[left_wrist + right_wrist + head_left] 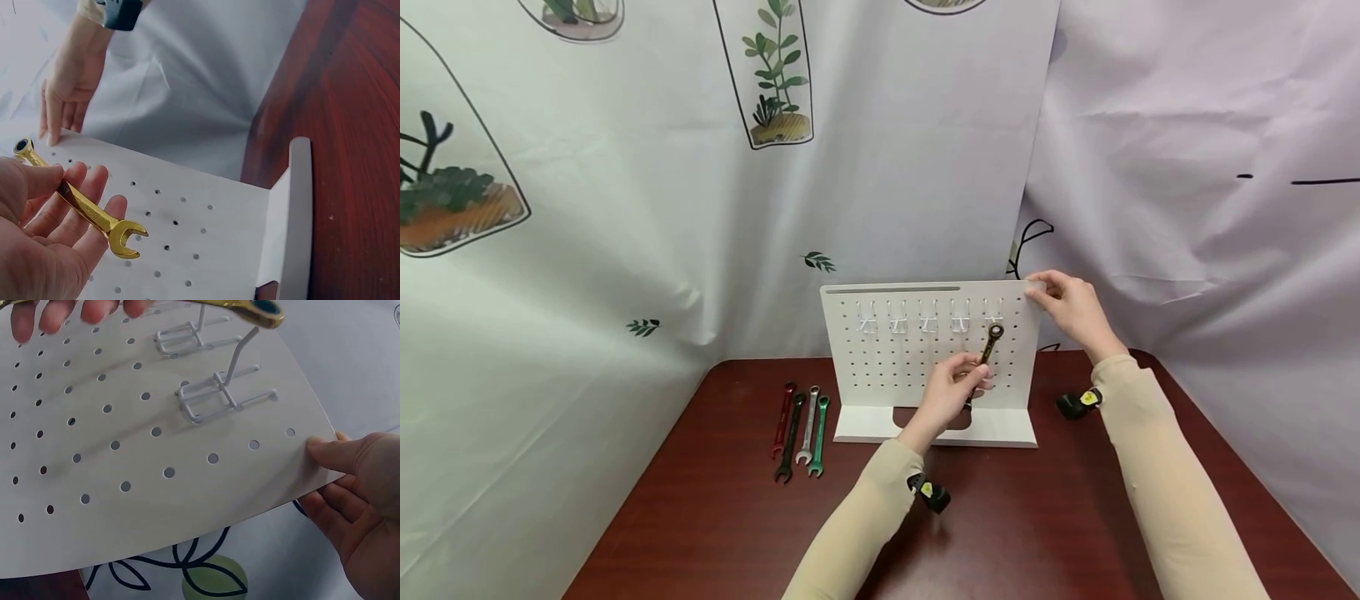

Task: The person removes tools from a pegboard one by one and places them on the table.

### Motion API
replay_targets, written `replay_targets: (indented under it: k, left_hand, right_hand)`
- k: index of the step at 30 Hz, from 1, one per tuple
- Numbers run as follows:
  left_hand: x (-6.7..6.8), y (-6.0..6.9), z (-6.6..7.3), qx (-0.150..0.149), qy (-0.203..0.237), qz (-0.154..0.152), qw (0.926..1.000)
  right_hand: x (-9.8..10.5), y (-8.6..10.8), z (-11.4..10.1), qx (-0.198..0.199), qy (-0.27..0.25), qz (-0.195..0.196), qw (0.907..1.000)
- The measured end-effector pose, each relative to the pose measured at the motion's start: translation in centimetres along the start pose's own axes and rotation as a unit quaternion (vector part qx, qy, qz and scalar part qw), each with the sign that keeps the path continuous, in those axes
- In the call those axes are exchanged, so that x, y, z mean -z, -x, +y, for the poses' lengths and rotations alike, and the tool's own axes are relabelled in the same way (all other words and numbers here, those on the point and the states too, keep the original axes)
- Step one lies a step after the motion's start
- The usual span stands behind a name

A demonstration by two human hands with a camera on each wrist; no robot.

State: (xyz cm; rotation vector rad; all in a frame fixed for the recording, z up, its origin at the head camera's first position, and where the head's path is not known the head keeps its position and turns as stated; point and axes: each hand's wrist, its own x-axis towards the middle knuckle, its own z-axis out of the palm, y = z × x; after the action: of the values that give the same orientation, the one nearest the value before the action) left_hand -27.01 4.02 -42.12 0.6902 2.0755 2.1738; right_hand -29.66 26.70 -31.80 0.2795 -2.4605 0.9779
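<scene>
A gold combination wrench point(87, 209) lies across the fingers of my left hand point(949, 390), pinched under the thumb. In the head view its ring end points up, just below the rightmost white hook point(993, 310) on the white pegboard point(880, 367). The right wrist view shows that ring end close to a hook point(219, 394) and apart from it. My right hand point(1071, 308) grips the board's upper right corner, thumb on the front and fingers behind. Several white wire hooks stand in a row along the board's upper part.
Left of the pegboard, a red wrench point(783, 419), a black wrench point(791, 437), a silver wrench point(808, 425) and a green wrench point(819, 435) lie side by side on the dark red table point(700, 517). A white printed curtain point(910, 192) hangs behind.
</scene>
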Motion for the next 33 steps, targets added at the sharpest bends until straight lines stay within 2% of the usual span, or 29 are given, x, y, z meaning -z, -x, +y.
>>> replay_targets:
  k: [6, 15, 26, 33]
  left_hand:
    - [0.1, 0.5, 1.3, -0.018, 0.016, -0.001, 0.9997]
    - [0.8, 1.7, 3.3, -0.035, 0.056, 0.0, 0.9978]
    - [2.8, 3.1, 5.8, -0.061, 0.071, 0.019, 0.9955]
    - [3.9, 3.6, 7.0, -0.075, 0.056, 0.003, 0.9955]
  right_hand:
    - [0.1, -0.1, -0.1, -0.002, 0.002, 0.0, 1.0]
    - [0.1, 0.0, 0.1, 0.027, 0.011, 0.0, 0.9996]
    - [-0.1, -0.3, 0.4, 0.05, 0.017, 0.008, 0.9986]
    - [-0.1, -0.7, 0.4, 0.052, 0.011, 0.01, 0.9986]
